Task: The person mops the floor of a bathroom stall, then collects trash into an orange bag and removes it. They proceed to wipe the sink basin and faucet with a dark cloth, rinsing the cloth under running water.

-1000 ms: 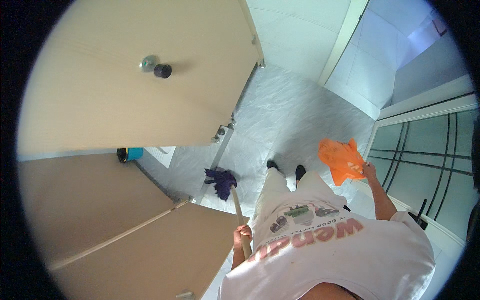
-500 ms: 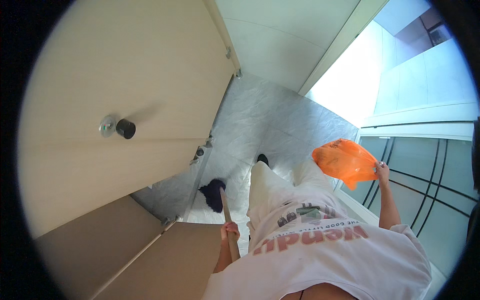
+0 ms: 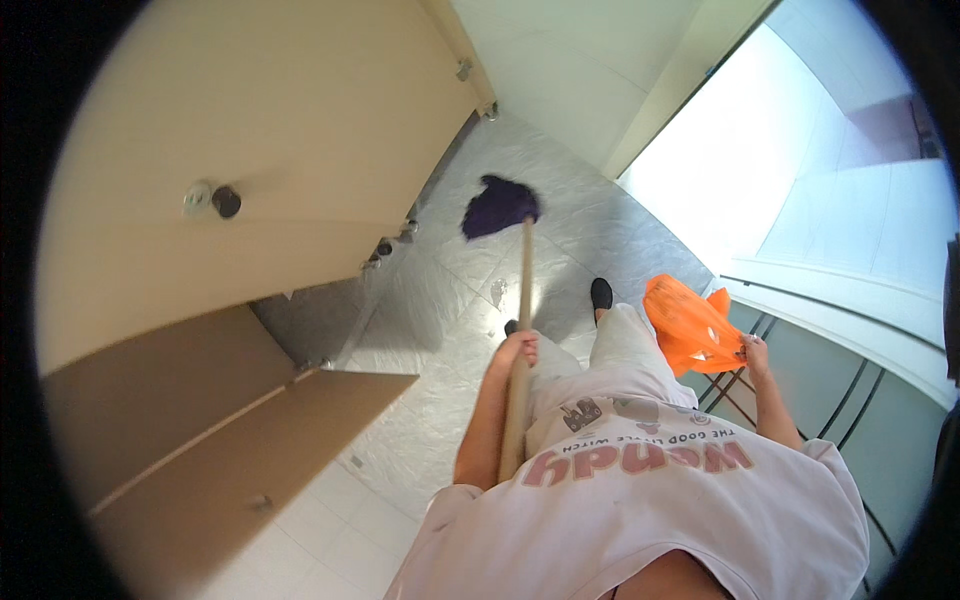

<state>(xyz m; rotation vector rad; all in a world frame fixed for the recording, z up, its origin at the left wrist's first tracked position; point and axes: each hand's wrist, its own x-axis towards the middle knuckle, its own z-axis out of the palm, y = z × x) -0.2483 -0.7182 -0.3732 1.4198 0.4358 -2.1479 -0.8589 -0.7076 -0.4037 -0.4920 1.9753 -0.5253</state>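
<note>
The left hand [image 3: 517, 349] is wrapping its fingers tight around the wooden mop handle [image 3: 522, 300], whose purple mop head [image 3: 500, 207] is resting on the grey tiled floor [image 3: 450, 300] near a beige stall door [image 3: 270, 150]. The right hand [image 3: 752, 352] is pinching an orange plastic bag [image 3: 688, 325] beside the leg

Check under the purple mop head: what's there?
The mop head sits on grey marbled floor tiles, near the cubicle door. The floor directly beneath it is covered. The left hand grips the wooden handle.
</note>
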